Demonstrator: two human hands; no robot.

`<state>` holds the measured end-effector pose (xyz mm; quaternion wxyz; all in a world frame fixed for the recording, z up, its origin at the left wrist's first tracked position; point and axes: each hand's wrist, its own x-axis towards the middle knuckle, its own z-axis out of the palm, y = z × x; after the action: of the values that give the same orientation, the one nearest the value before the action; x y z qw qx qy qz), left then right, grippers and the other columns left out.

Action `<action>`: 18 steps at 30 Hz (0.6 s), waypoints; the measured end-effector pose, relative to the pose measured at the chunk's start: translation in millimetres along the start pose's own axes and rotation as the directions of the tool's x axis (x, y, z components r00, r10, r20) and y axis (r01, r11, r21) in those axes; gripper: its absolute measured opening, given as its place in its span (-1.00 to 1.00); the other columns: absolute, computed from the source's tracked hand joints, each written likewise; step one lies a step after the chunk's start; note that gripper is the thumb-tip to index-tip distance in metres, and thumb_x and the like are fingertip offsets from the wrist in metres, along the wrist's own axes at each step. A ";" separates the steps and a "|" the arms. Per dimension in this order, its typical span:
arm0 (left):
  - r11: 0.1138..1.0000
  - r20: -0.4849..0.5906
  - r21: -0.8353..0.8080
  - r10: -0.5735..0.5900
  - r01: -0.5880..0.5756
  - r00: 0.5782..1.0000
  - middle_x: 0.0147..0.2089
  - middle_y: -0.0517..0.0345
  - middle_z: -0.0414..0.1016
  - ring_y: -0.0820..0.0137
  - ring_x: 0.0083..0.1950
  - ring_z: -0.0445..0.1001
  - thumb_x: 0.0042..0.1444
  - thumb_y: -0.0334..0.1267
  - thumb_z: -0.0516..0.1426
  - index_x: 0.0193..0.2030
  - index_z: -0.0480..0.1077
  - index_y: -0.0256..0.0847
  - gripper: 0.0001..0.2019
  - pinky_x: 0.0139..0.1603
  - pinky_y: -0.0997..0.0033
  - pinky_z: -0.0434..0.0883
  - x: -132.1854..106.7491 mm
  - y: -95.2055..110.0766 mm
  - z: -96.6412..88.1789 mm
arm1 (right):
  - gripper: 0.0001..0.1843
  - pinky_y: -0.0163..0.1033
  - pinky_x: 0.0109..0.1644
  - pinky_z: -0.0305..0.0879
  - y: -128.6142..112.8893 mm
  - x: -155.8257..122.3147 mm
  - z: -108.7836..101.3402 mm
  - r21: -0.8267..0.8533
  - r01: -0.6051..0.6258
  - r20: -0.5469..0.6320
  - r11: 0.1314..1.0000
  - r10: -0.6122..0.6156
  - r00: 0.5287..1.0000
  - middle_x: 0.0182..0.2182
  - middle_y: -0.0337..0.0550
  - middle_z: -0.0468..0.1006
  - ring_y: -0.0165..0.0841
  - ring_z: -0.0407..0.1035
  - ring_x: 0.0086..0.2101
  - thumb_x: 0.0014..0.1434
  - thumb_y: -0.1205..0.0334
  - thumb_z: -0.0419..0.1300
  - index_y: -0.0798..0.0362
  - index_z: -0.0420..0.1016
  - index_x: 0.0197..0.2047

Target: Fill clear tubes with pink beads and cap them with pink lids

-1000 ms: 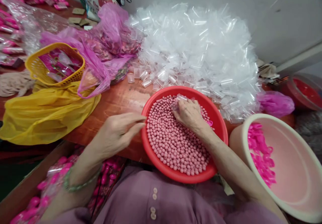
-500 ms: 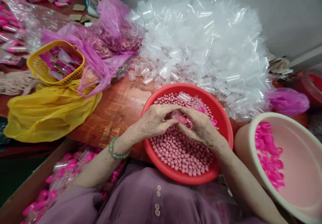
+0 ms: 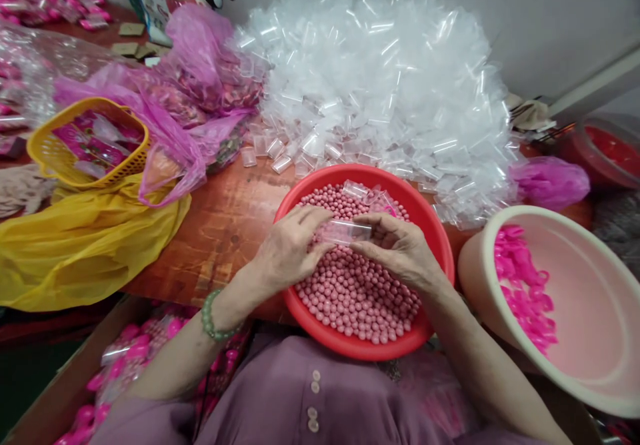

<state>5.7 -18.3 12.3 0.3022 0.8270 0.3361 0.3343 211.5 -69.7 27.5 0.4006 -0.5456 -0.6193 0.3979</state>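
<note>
A short clear plastic tube [image 3: 346, 231] lies level between my two hands, over a red basin [image 3: 350, 349] of round pink beads [image 3: 363, 298]. My left hand [image 3: 290, 248] pinches the tube's left end between thumb and fingers. At the other end, the thumb and fingertips of my right hand [image 3: 403, 248] close on it. Whether anything is inside the tube is hard to tell against the beads. Behind the fingers, another clear tube [image 3: 355, 190] rests on the beads, beside a bright pink piece [image 3: 390, 210].
Behind the basin rises a big heap of clear tubes [image 3: 380, 85]. A cream tub [image 3: 590, 305] with pink plastic parts [image 3: 523, 285] stands at the right. Leftward are a yellow basket [image 3: 90, 181], a yellow bag [image 3: 90, 245] and a purple bag [image 3: 200, 51]. Below sits a box of filled tubes [image 3: 125, 358].
My hands have drawn apart, and the tube, mostly covered by fingers before, now shows lengthwise between them. The whole view has shifted slightly.
</note>
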 end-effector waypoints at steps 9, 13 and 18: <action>0.964 0.077 0.099 0.241 -0.248 0.968 -0.06 -0.14 0.59 0.23 -0.06 0.55 0.25 -0.21 0.11 0.07 0.41 -0.38 -0.66 -0.01 0.22 0.48 6.7 9.3 0.2 | -0.45 -0.20 -0.22 0.51 -7.0 -3.0 0.4 0.137 0.018 -0.016 0.990 -0.016 1.000 -0.16 -0.08 0.59 -0.31 0.51 -0.24 0.00 -0.02 0.42 0.04 0.47 0.01; 0.992 0.134 -0.071 0.110 -0.101 0.985 -0.14 -0.02 0.62 0.30 -0.16 0.56 0.21 -0.09 0.15 0.01 0.48 -0.30 -0.64 -0.07 0.32 0.44 16.5 8.3 -3.8 | -0.49 -0.12 -0.11 0.50 -8.3 -0.7 5.8 0.021 0.078 -0.121 0.997 -0.075 0.990 -0.10 -0.07 0.57 -0.25 0.50 -0.15 0.12 -0.12 0.29 -0.01 0.44 0.03; 0.992 0.251 0.070 0.084 -0.105 0.964 -0.16 -0.06 0.60 0.27 -0.16 0.54 0.16 -0.09 0.20 -0.01 0.48 -0.37 -0.62 -0.08 0.30 0.43 19.7 -0.3 -9.7 | -0.45 -0.10 -0.19 0.48 -16.3 -3.0 -17.7 -0.239 0.116 -0.221 0.964 -0.170 0.960 0.07 0.01 0.47 -0.23 0.49 -0.13 0.33 -0.15 -0.03 -0.06 0.21 0.26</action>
<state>9.1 -0.5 24.7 0.2910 0.8891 0.2694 0.2285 222.4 -73.1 48.9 0.4362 -0.5847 -0.6453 0.2266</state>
